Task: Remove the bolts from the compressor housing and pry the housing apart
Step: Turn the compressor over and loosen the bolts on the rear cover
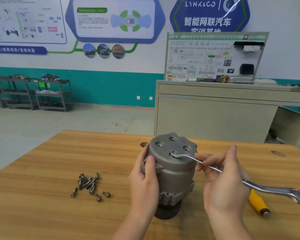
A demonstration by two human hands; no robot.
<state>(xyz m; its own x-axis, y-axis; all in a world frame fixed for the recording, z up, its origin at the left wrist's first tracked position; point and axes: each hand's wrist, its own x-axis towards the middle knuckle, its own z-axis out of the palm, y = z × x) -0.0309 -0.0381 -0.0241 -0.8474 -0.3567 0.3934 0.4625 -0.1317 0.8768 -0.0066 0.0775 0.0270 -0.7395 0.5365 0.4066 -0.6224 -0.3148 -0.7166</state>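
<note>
Compressor housing (171, 168) stands upright mid-bench (59, 161). Left hand (144, 181) is wrapped around its side, right hand (223, 177) pinching the wrench (232, 177), ring end seated on what looks like a top bolt. Loose bolts (89, 185) piled to the left.

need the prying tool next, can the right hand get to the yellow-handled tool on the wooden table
Probably yes, once freed: the right hand holds the silver wrench, whose shaft crosses above the yellow-handled tool lying close beside it.

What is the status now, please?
Left hand grips grey metal compressor housing. Right hand holds silver ring wrench on top bolt. Nothing in the way.
</note>
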